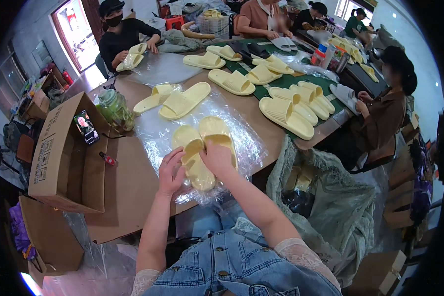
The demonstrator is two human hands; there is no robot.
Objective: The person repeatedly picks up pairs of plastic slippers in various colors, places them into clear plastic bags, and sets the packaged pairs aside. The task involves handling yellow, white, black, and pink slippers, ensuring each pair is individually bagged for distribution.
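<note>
Side by side on clear plastic bags (249, 145) lie two pale yellow slide slippers in front of me, a left slipper (199, 172) and a right slipper (215, 128). My left hand (169, 171) rests against the outer edge of the left slipper, its fingers apart. With its fingers tucked at the strap opening of the right slipper, my right hand (217, 159) grips that slipper; its fingertips are partly hidden. Just beyond them, another yellow pair (185, 100) sits on the plastic.
An open cardboard box (66, 153) with a phone (86, 127) stands left, near a green jar (115, 109). More yellow slippers (286, 116) cover the far right. A woven sack (325, 197) hangs open beside me. Co-workers (126, 37) handle slippers around the table (128, 182).
</note>
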